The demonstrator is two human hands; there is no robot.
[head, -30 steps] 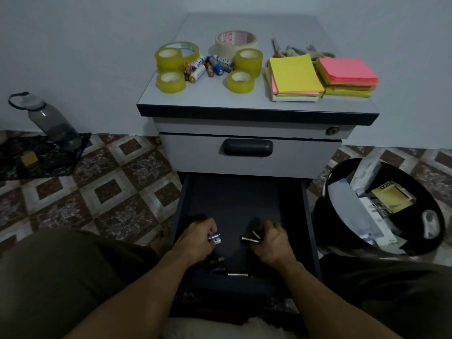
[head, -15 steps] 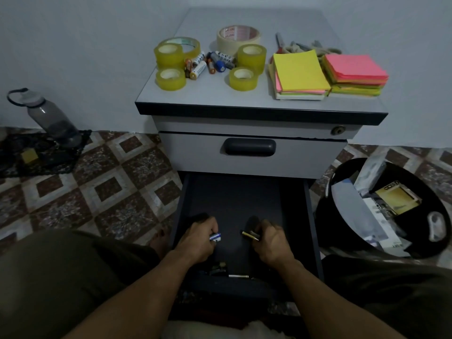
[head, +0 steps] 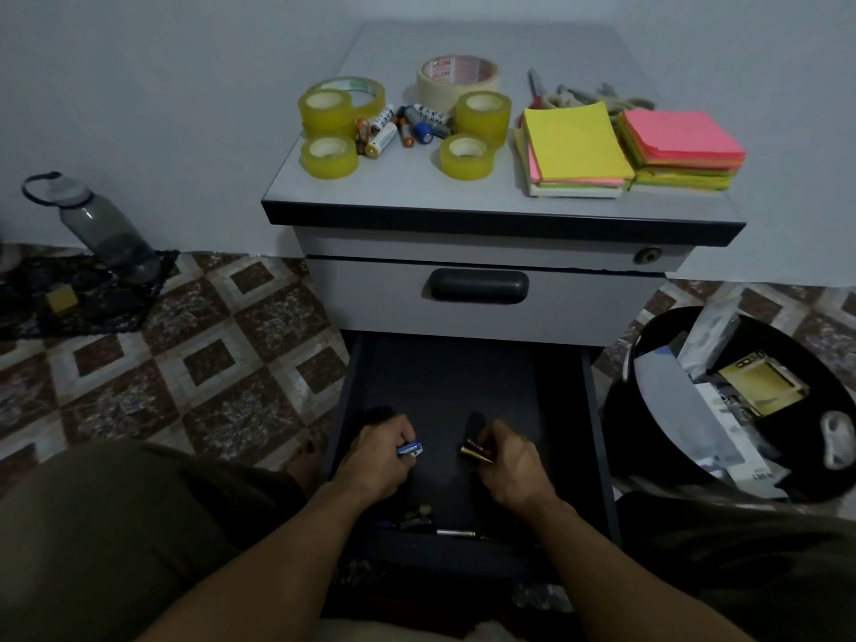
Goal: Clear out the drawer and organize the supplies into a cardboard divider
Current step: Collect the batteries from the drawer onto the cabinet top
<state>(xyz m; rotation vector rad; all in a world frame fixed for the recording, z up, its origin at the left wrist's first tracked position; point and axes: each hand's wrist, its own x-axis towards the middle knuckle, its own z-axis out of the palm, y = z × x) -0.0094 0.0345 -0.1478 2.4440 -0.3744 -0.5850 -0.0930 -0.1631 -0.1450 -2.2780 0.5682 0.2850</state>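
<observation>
Your left hand curls its fingers round a small blue battery, whose end pokes out toward the middle. Your right hand pinches a dark battery with a gold end.

Seen from the head camera, both hands sit low inside the open bottom drawer, side by side but apart. Between your wrists, near the drawer's front edge, lie a few small items too dim to name.

On the cabinet top stand yellow tape rolls, a cream roll, a cluster of loose batteries between them, and sticky-note stacks further right. A black bin holding paper scraps stands on the floor just right of the drawer.
</observation>
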